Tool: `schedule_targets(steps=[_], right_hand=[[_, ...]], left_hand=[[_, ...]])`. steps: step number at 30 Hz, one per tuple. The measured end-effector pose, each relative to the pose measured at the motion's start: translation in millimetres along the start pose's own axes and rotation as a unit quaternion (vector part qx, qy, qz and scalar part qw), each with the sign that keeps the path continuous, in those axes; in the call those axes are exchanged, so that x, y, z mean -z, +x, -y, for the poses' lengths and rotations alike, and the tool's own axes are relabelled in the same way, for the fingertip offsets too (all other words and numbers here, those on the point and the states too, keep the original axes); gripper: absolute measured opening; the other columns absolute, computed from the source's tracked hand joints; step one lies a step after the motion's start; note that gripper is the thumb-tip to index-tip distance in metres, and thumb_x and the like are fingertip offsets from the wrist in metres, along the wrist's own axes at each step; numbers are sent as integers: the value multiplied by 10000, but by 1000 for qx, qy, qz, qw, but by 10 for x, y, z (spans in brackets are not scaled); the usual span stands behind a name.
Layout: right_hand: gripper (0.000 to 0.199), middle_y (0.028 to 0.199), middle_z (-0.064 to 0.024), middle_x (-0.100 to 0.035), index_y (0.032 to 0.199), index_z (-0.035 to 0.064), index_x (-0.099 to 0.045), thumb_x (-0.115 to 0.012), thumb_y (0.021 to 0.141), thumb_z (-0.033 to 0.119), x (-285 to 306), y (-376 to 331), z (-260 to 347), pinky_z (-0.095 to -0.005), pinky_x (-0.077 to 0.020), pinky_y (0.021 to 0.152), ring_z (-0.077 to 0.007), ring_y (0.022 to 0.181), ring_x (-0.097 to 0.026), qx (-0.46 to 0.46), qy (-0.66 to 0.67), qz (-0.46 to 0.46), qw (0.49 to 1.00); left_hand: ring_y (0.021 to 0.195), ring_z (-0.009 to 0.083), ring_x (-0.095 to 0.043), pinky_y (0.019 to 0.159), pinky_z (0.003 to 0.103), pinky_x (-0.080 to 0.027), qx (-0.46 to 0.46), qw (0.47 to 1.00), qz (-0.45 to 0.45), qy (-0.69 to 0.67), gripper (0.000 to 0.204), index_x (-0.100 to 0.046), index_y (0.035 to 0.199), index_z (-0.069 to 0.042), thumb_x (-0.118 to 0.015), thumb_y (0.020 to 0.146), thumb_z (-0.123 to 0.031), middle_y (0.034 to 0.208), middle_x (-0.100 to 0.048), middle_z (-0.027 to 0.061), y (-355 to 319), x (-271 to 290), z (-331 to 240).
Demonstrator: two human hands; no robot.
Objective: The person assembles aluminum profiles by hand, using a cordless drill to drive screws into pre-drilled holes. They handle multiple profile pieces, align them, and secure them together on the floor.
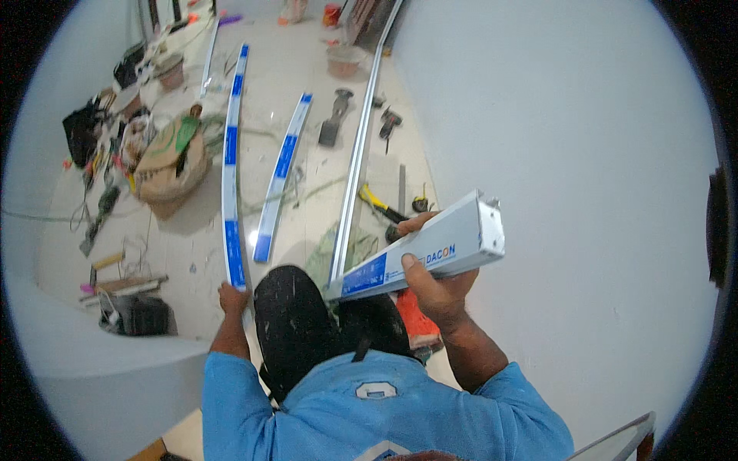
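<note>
metal channel (430,250) in right hand (434,288) — its lower end hidden behind knee (296,323).

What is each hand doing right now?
Left hand: closed on the end of a long metal channel.
Right hand: closed around a short white channel piece.

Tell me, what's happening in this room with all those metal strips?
A person in a blue shirt grips a short white metal channel in the right hand, raised near the white wall. The left hand holds the near end of a long metal strip with blue labels. More strips, a paper sack and hand tools lie on the floor.
</note>
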State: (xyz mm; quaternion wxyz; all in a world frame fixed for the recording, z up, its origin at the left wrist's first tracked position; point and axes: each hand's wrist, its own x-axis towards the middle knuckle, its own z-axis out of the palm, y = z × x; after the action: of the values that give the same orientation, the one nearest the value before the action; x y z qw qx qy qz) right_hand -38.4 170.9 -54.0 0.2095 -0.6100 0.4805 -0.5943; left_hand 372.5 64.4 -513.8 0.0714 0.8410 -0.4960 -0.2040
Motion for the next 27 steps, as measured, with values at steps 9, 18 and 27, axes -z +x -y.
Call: schedule_targets(steps=[9,18,27], right_hand=[[499,979,-182,-666,1166,-72,-574,-705,723,114,231,608,458,-481,-583,851,-282,917,-691,29,69,-91,993],[757,935,-231,-666,1297,-149,-511,-714,691,256,698,1115,1147,-473,-605,789,-315,875,-720,51,30,-201,978],[865,898,-206,-665,1354,-153,-487,-740,678,322,1050,962,1675,-414,-630,717,-288,809,-732,81,-54,-245,965]], left_hand=[[1147,420,-660,980,504,-551,8,996,-83,-24,702,-566,1329,28,-844,812,-356,1263,-634,256,-244,412,-819],[673,212,-600,676,361,-532,-17,759,446,-475,783,-608,1146,3,-744,838,-703,852,-642,91,-1077,115,-3683],[519,215,-589,468,405,-475,-84,738,439,-506,436,-664,954,-8,-821,865,-405,689,-615,78,-1696,-59,-4025]])
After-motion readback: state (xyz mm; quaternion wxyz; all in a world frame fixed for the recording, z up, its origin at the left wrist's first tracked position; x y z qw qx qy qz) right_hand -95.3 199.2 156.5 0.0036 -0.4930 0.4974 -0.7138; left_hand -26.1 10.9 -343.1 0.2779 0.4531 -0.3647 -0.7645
